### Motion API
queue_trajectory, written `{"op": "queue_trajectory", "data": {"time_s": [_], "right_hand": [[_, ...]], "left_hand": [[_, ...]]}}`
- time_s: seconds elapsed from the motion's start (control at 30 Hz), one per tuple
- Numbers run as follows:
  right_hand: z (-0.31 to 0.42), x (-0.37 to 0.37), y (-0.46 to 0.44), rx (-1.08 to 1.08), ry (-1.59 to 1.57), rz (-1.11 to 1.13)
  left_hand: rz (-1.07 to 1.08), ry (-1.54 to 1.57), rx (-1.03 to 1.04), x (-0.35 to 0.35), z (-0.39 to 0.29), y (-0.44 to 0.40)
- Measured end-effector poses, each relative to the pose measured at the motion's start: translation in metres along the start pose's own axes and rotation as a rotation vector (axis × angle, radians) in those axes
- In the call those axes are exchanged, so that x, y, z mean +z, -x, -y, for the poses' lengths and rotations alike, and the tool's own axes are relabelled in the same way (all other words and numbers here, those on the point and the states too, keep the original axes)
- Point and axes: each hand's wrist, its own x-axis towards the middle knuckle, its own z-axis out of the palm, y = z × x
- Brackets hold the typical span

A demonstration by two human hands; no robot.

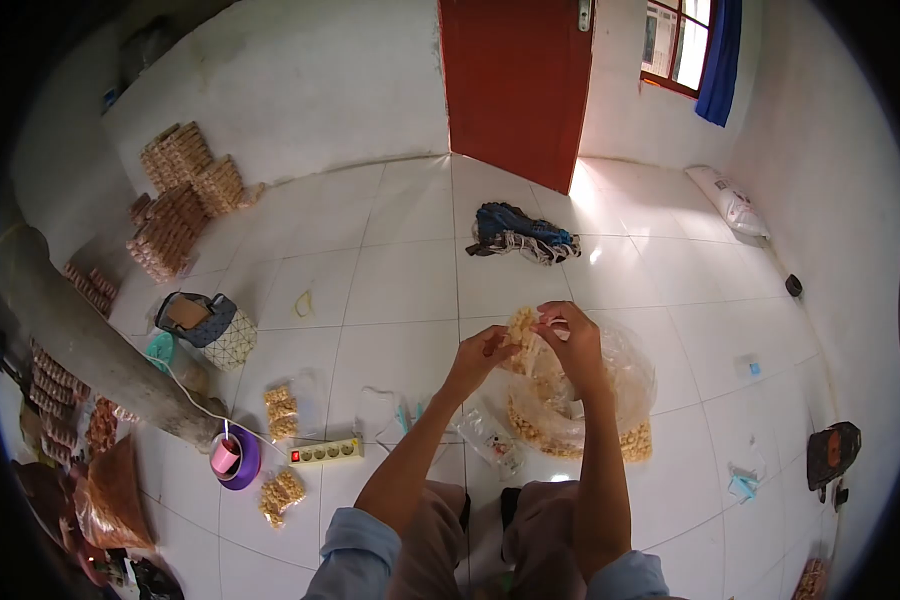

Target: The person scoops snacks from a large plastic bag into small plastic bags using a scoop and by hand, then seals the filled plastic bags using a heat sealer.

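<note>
A small clear packet of pale yellow snack pieces (521,326) hangs between my two hands, above a large clear plastic bag (625,375) of similar pieces on the floor. My left hand (485,357) is closed on the packet's left side. At its upper right, the fingers of my right hand (567,332) are pinched together on the packet's top edge. The big bag's mouth is partly hidden by my right hand and forearm. Flat clear packaging (492,443) lies on the tiles between my forearms.
Filled snack packets (281,411) lie left, near a power strip (326,452) and a purple bowl (240,472) with a pink cup. A handbag (228,337) stands by a pillar (80,325). Stacked packs (175,225) line the back left wall. Dark cloth (523,233) lies ahead.
</note>
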Motion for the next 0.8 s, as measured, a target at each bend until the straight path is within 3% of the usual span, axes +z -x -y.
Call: {"op": "queue_trajectory", "data": {"time_s": [0.1,0.17,0.3,0.4,0.47,0.7,0.77,0.8], "right_hand": [[-0.003,-0.003,0.001,0.074,-0.040,-0.006],[-0.005,-0.004,0.001,0.065,0.015,-0.025],[-0.006,0.001,0.002,0.037,0.057,-0.017],[0.003,0.009,0.000,0.061,-0.091,-0.088],[0.014,0.014,-0.001,0.090,-0.357,-0.187],[-0.010,0.012,0.000,0.268,-0.296,0.005],[-0.010,0.013,0.000,0.348,-0.315,-0.005],[-0.012,0.014,0.001,0.350,-0.315,-0.003]], "left_hand": [[0.080,-0.069,-0.052,0.001,0.005,-0.002],[0.005,0.105,0.044,0.011,-0.002,0.003],[-0.012,0.077,0.069,0.018,-0.010,0.001],[-0.094,0.068,0.024,0.019,-0.019,0.002],[-0.138,0.109,0.011,0.018,-0.029,0.006],[-0.104,0.067,0.217,0.017,-0.023,0.010],[-0.076,-0.244,0.086,0.020,-0.031,0.014],[-0.077,-0.243,0.084,0.020,-0.027,0.013]]}}
